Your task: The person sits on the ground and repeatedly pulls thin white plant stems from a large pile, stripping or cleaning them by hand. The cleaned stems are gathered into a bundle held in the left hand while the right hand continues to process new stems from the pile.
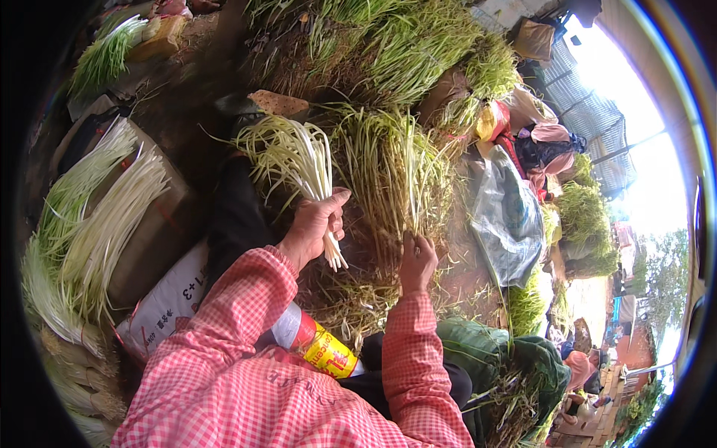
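A bunch of pale chive-like stalks (305,157) is gripped in my left hand (316,224), its cut-looking white ends pointing down and its leafy ends fanning up and left. My right hand (418,260) pinches the lower ends of a few thin stalks (414,190) at the right part of a larger untidy heap of yellow-green stalks (369,168). That heap lies on the ground in front of me, with brown, dry-looking lower parts. Both sleeves are red-and-white checked.
Pale stalks (112,235) lie in bundles at left beside a printed sack (168,313). Green stalks (414,50) cover the ground beyond. Right are a plastic sheet (504,218), a dark green sack (476,341) and a seated co-worker (546,151). Loose trimmings (353,308) lie near my legs.
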`<state>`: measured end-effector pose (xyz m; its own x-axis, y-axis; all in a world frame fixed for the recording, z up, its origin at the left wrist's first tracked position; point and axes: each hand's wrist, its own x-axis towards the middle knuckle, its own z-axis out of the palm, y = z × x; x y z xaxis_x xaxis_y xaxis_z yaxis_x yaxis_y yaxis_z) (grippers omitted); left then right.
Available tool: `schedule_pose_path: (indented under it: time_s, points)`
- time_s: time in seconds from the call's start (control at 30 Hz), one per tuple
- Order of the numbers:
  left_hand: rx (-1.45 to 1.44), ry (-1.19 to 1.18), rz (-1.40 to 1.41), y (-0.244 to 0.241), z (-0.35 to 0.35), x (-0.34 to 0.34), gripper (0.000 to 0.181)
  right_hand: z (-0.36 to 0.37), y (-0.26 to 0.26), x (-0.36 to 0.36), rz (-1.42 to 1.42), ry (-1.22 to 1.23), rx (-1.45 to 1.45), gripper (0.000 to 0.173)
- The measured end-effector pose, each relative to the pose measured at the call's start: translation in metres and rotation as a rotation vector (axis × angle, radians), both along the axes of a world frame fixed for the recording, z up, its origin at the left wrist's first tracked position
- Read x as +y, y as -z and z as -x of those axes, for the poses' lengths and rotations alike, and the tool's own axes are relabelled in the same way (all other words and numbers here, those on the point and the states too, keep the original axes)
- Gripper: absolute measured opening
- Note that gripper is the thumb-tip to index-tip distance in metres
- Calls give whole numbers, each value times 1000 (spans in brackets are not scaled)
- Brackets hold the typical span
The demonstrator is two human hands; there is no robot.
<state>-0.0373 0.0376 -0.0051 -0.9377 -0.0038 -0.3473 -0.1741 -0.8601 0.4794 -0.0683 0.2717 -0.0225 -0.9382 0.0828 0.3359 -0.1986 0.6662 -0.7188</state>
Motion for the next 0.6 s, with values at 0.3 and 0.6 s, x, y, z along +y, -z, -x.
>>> schedule_pose_path:
  time_s: [0.3, 0.6]
  points:
    - [-45, -39, 191, 24, 1, 31, 17, -49, 14, -37, -143, -112, 8, 20]
    - [-217, -33, 383, 33, -8, 37, 24, -68, 11, -45, -464, -396, 276, 21]
